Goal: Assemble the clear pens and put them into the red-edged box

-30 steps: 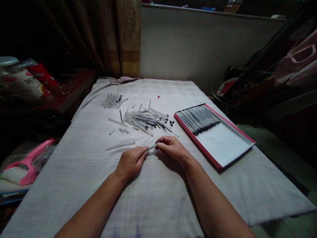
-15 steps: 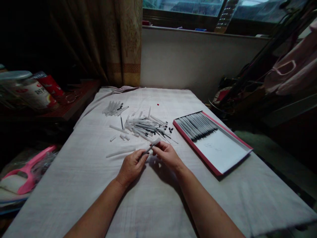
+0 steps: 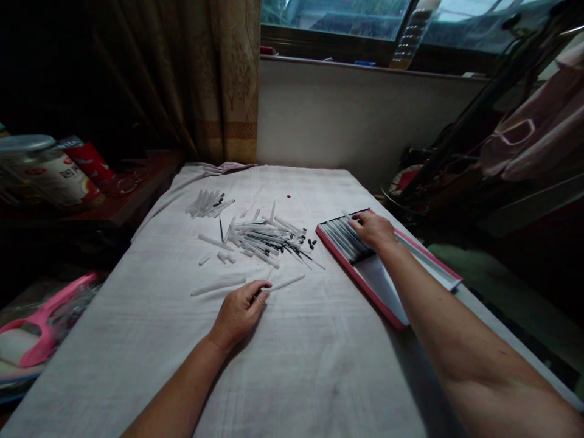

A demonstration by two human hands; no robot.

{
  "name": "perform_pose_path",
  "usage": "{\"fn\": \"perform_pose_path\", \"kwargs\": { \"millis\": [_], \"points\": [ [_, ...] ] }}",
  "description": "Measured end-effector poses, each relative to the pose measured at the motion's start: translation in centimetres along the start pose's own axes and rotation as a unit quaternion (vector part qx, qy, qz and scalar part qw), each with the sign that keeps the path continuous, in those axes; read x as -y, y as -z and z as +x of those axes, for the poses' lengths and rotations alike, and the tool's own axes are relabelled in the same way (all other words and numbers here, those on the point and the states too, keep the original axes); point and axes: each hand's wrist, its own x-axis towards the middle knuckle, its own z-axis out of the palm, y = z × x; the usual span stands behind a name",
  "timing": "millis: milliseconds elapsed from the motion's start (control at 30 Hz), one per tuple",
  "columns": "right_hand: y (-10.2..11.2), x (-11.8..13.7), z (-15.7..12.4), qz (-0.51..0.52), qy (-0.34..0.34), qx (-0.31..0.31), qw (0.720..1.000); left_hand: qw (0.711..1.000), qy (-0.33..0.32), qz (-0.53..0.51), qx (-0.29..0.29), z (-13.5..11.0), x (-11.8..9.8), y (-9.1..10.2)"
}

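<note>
Right hand [image 3: 373,229] holds pen [image 3: 346,215] at box [image 3: 375,293] — left hand [image 3: 240,308], tube [image 3: 288,282].

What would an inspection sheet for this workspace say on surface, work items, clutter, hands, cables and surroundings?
Surface: pale, creased cloth.
Work items: loose pen parts in a pile; pens lined up in a red-edged tray.
Clutter: small red piece beyond the pile.
Hands: left hand pinches a clear tube; right hand, over the tray, holds a pen.
Cables: nothing seen on the cloth; dark right background unclear.
Surroundings: curtain, window, jar at left.
</note>
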Motion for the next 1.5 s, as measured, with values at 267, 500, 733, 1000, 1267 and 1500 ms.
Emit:
{"fn": "perform_pose_path", "kwargs": {
  "millis": [267,500,733,1000,1267,1500],
  "points": [
    [-2.0,0.2,0.0,-0.082,0.034,0.022,0.996,1.0,-0.004,-0.002,-0.002,0.1,0.1,-0.1],
    [-2.2,0.2,-0.3,-0.096,0.036,0.032,0.994,1.0,-0.004,-0.002,0.0,0.0,0.1,0.0],
    [-1.6,0.6,-0.4,-0.09,0.039,0.03,0.995,1.0,-0.001,-0.007,0.0,0.0,0.0,0.0],
    [-1.4,5.9,-1.1,-0.058,0.13,0.004,0.99,0.998,0.037,-0.058,-0.01,0.2,-0.3,0.2],
    [-3.6,11.8,-0.7,-0.104,0.211,0.115,0.965,0.993,0.069,-0.095,0.004,0.3,-0.8,0.6],
    [-2.8,12.5,-0.6,-0.095,0.179,0.108,0.973,0.994,0.06,-0.095,0.001,0.3,-0.5,0.5]
  ]
}}
